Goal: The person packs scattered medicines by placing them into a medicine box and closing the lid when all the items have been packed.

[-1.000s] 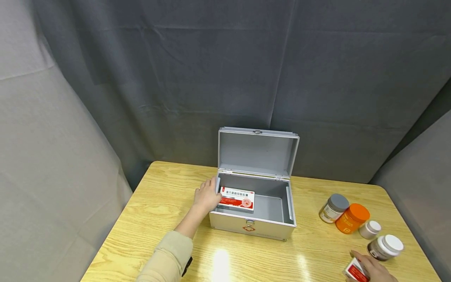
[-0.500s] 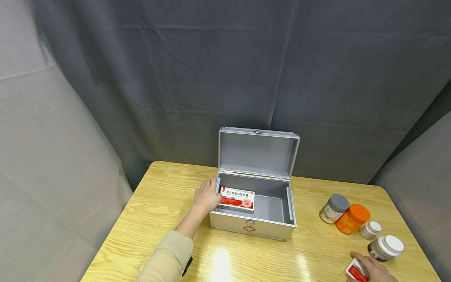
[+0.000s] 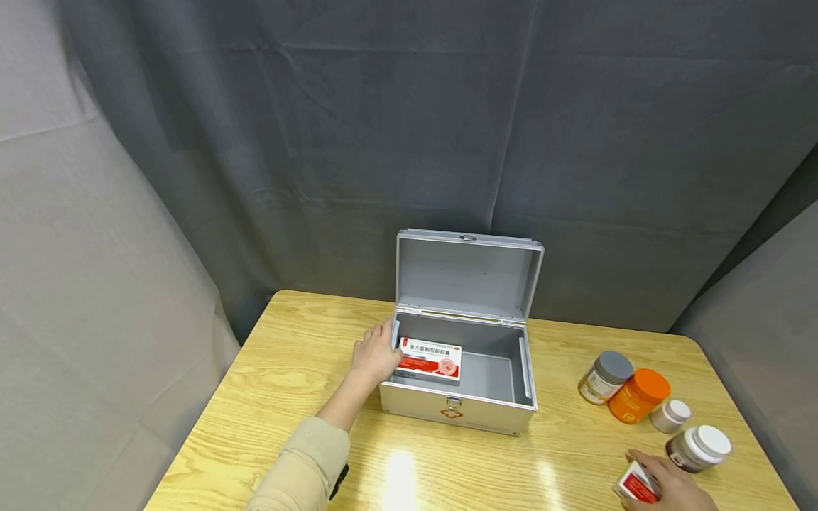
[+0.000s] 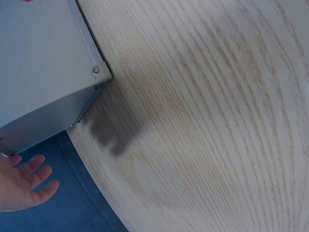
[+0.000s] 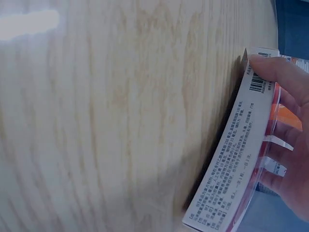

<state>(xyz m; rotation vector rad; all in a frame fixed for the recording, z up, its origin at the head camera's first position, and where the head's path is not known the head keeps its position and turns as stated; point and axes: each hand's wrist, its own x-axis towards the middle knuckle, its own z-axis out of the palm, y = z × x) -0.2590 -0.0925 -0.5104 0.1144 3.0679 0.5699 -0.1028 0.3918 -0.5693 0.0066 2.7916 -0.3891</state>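
A silver metal case (image 3: 460,415) stands on the table with its lid raised. In it, at the left, lies a white and red medicine box (image 3: 429,360). My left hand (image 3: 375,355) rests at the case's left rim, thumb over the edge; in the left wrist view, its fingers (image 4: 41,176) are spread loosely beside the side wall. At the front right, my right hand (image 3: 674,486) grips a second white and red medicine box (image 3: 639,485). In the right wrist view, the thumb presses on that box's printed side (image 5: 229,159), which stands tilted on its edge.
Right of the case stand a grey-lidded bottle (image 3: 606,377), an orange jar (image 3: 640,396), a small white bottle (image 3: 671,416) and a larger white-lidded bottle (image 3: 699,448). The wooden table (image 3: 307,333) is enclosed by dark and light grey curtains (image 3: 447,128).
My right hand has shifted slightly to the left and away from me with the medicine box. The left hand and the case stay where they were.
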